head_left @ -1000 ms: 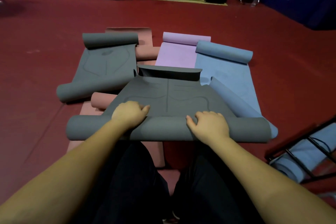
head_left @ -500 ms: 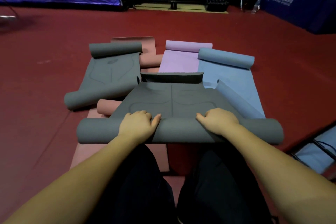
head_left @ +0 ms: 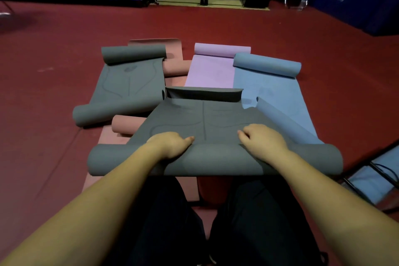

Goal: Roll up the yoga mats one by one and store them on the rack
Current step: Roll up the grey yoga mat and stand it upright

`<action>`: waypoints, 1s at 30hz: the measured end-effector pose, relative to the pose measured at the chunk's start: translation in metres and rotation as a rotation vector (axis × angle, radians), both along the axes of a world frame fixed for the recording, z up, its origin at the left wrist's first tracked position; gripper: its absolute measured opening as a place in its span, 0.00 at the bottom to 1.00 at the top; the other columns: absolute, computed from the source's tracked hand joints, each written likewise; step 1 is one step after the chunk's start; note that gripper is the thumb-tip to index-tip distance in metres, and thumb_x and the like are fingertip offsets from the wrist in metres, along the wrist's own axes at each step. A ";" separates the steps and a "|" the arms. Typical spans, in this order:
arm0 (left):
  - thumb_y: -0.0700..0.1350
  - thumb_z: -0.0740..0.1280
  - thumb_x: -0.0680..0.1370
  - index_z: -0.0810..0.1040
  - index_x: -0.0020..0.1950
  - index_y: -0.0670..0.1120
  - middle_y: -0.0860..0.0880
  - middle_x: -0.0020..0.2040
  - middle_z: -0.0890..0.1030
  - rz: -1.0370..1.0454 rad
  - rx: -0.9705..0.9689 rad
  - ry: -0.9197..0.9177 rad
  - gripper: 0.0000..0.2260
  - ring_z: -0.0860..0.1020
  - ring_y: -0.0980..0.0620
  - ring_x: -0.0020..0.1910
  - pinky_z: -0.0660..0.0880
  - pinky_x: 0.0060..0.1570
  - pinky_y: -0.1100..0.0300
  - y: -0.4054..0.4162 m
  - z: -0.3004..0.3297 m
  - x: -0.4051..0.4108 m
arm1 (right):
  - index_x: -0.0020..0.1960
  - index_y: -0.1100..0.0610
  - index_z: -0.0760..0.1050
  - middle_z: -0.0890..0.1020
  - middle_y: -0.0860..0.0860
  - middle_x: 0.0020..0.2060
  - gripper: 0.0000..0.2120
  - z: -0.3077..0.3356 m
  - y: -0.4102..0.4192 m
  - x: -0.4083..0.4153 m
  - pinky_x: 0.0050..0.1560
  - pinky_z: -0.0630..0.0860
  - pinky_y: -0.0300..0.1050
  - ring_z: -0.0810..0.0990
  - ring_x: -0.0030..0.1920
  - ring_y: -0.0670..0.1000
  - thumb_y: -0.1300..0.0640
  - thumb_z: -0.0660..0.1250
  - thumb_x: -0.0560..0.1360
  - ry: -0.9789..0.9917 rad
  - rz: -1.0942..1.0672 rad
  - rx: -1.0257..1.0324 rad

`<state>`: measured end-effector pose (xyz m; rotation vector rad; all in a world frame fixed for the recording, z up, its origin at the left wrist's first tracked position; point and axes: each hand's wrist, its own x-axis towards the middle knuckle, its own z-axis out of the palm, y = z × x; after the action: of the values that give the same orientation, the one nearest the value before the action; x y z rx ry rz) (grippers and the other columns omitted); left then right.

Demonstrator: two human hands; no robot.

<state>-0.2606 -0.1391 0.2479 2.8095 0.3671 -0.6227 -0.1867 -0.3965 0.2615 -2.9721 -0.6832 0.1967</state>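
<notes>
A dark grey yoga mat (head_left: 203,119) lies straight ahead of me, its near end wound into a thick roll (head_left: 216,161) across my knees. My left hand (head_left: 170,144) curls over the top of the roll left of centre. My right hand (head_left: 262,142) does the same right of centre. Both sets of fingers hook over the roll's far side, where it meets the flat part. The mat's far end (head_left: 203,94) curls upward. The black rack (head_left: 375,168) shows at the right edge, with a blue rolled mat (head_left: 367,181) in it.
Partly unrolled mats lie on the red floor beyond: a second grey one (head_left: 129,84) at left, salmon-pink ones (head_left: 174,67), a purple one (head_left: 211,67) and a blue one (head_left: 272,84) at right. Blue banners and dark equipment line the far wall.
Both hands have shifted forward over the roll, and the roll has turned away from me, taking in more of the flat mat. The view has tilted up a little.
</notes>
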 end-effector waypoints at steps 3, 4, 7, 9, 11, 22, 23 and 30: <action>0.62 0.48 0.83 0.72 0.72 0.41 0.40 0.75 0.68 -0.018 -0.051 0.082 0.31 0.67 0.42 0.73 0.62 0.70 0.53 0.000 0.005 0.009 | 0.40 0.53 0.68 0.78 0.53 0.46 0.18 -0.011 -0.001 -0.016 0.44 0.68 0.48 0.74 0.53 0.56 0.42 0.54 0.81 -0.139 0.003 0.063; 0.61 0.49 0.84 0.69 0.74 0.40 0.40 0.76 0.66 -0.022 -0.078 0.099 0.30 0.65 0.42 0.74 0.60 0.71 0.54 -0.002 0.007 0.012 | 0.40 0.53 0.69 0.78 0.53 0.44 0.19 -0.016 -0.002 -0.022 0.45 0.69 0.49 0.74 0.52 0.56 0.40 0.54 0.80 -0.165 -0.005 0.068; 0.59 0.52 0.84 0.65 0.77 0.43 0.43 0.78 0.62 -0.008 -0.161 0.127 0.27 0.62 0.45 0.76 0.56 0.72 0.56 -0.002 0.007 0.020 | 0.38 0.56 0.74 0.78 0.55 0.37 0.27 -0.031 -0.003 -0.038 0.42 0.73 0.50 0.77 0.44 0.59 0.35 0.51 0.75 -0.268 -0.009 0.031; 0.58 0.54 0.84 0.66 0.77 0.44 0.45 0.78 0.63 -0.006 -0.220 0.146 0.25 0.62 0.46 0.76 0.56 0.72 0.56 -0.002 0.005 0.026 | 0.35 0.57 0.74 0.77 0.55 0.33 0.27 -0.038 -0.003 -0.041 0.41 0.75 0.50 0.78 0.38 0.59 0.35 0.54 0.74 -0.342 -0.006 0.032; 0.57 0.54 0.84 0.68 0.76 0.45 0.46 0.78 0.64 -0.004 -0.244 0.164 0.24 0.63 0.47 0.76 0.56 0.72 0.56 -0.001 0.002 0.030 | 0.34 0.57 0.73 0.77 0.55 0.31 0.26 -0.040 -0.001 -0.040 0.41 0.75 0.50 0.78 0.37 0.59 0.36 0.55 0.74 -0.358 -0.015 0.040; 0.58 0.51 0.82 0.79 0.41 0.45 0.43 0.45 0.82 0.024 0.138 -0.526 0.25 0.79 0.40 0.48 0.73 0.44 0.51 -0.005 -0.024 -0.004 | 0.49 0.57 0.80 0.82 0.55 0.47 0.36 -0.032 0.009 -0.018 0.50 0.70 0.48 0.78 0.52 0.58 0.34 0.43 0.75 -0.268 -0.024 -0.064; 0.60 0.50 0.81 0.78 0.39 0.45 0.44 0.43 0.81 -0.002 0.178 -0.537 0.26 0.79 0.40 0.47 0.72 0.43 0.51 -0.007 -0.028 -0.013 | 0.51 0.57 0.80 0.82 0.55 0.49 0.33 -0.031 0.010 -0.014 0.50 0.70 0.48 0.78 0.54 0.57 0.34 0.45 0.77 -0.247 -0.029 -0.079; 0.65 0.40 0.77 0.79 0.43 0.48 0.47 0.46 0.81 -0.067 0.231 -0.453 0.32 0.78 0.43 0.51 0.70 0.50 0.50 -0.006 -0.024 -0.024 | 0.53 0.56 0.81 0.82 0.56 0.53 0.32 -0.012 0.017 -0.004 0.48 0.72 0.48 0.79 0.55 0.59 0.35 0.48 0.79 -0.057 -0.053 -0.090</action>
<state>-0.2846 -0.1453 0.2238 3.0748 0.2692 0.0604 -0.1906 -0.3791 0.2499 -3.0887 -0.6172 0.1433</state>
